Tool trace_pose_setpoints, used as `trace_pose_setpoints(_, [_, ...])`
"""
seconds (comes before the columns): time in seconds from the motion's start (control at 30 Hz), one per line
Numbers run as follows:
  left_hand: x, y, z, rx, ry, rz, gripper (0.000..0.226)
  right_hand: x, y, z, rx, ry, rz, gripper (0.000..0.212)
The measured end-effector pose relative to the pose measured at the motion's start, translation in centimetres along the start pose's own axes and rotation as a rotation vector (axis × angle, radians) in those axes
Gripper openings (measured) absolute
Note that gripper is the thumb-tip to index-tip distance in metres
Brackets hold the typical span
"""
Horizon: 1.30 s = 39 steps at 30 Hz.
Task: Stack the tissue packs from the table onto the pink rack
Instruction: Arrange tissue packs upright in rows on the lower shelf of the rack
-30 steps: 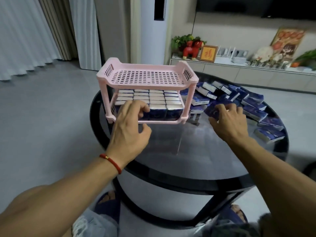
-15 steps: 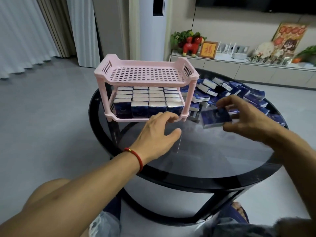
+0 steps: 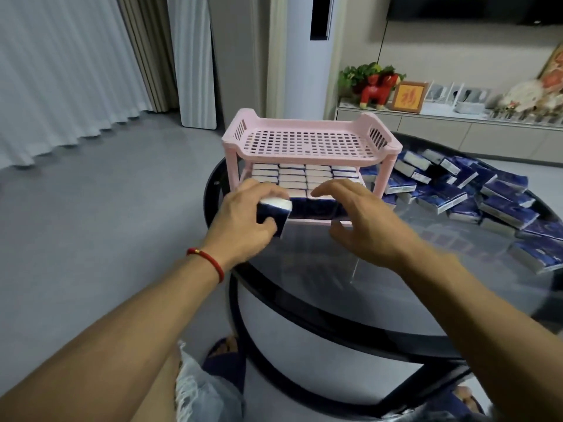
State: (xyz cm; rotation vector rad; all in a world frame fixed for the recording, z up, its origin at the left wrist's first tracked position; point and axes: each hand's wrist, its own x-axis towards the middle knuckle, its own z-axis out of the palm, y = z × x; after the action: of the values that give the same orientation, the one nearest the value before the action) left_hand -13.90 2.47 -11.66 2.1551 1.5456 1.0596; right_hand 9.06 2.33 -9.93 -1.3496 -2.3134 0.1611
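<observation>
A pink two-tier rack [image 3: 307,153] stands on the round glass table [image 3: 380,296]. Its lower shelf holds rows of blue and white tissue packs [image 3: 304,178]; its top shelf is bare. My left hand [image 3: 240,223] grips one blue tissue pack [image 3: 274,213] upright at the lower shelf's front left. My right hand [image 3: 362,220] hovers with fingers spread just in front of the lower shelf, holding nothing. A heap of loose tissue packs [image 3: 475,193] lies to the right of the rack.
The table's black rim [image 3: 304,312] curves close to me. A low cabinet [image 3: 457,129] with ornaments runs along the back wall. Grey floor and curtains lie to the left. My feet show under the glass.
The pack that my right hand lifted from the heap is now in my left hand at the rack's front left. My right hand has moved left to the rack, empty.
</observation>
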Motion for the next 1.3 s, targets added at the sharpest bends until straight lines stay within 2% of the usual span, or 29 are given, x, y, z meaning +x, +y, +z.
trace_pose_setpoints(0.07, [-0.1, -0.5, -0.5, 0.037, 0.092, 0.012, 0.040, 0.5, 0.0, 1.2, -0.102, -0.019, -0.016, 0.067])
trace_pose_setpoints(0.2, [0.3, -0.9, 0.3, 0.146, 0.168, 0.045, 0.038, 1.7, 0.2, 3.7, -0.267, -0.122, 0.008, 0.081])
trace_pose_setpoints(0.3, [0.8, -0.9, 1.1, 0.203, 0.213, 0.049, 0.039, 2.1, 0.4, 4.9, -0.344, -0.129, 0.028, 0.081])
trace_pose_setpoints(0.43, [1.3, -0.9, 1.6, 0.270, 0.247, 0.051, 0.042, 2.1, 0.4, 5.1, -0.299, -0.083, 0.059, 0.075])
trace_pose_setpoints(0.67, [2.0, -1.8, 2.9, 0.294, 0.225, 0.128, 0.039, 1.9, 0.3, 5.3, -0.269, -0.084, 0.052, 0.078])
trace_pose_setpoints(0.73, [2.2, -2.2, 3.3, 0.281, 0.208, 0.098, 0.041, 1.9, 0.4, 5.3, -0.277, -0.088, 0.048, 0.079])
trace_pose_setpoints(0.8, [2.3, -2.7, 3.7, 0.305, 0.184, 0.061, 0.045, 1.9, 0.6, 5.4, -0.283, -0.088, 0.044, 0.080])
trace_pose_setpoints(0.97, [2.4, -4.4, 4.8, 0.529, 0.081, 0.094, 0.065, 1.9, 0.8, 5.5, -0.317, -0.084, 0.052, 0.085])
trace_pose_setpoints(1.1, [2.3, -4.7, 5.2, 0.478, 0.079, 0.076, 0.067, 2.1, 1.5, 5.5, -0.355, -0.078, 0.147, 0.091])
trace_pose_setpoints(1.3, [2.4, -3.5, 5.7, 0.263, 0.132, 0.009, 0.059, 2.5, 1.1, 6.4, -0.395, -0.085, 0.167, 0.100])
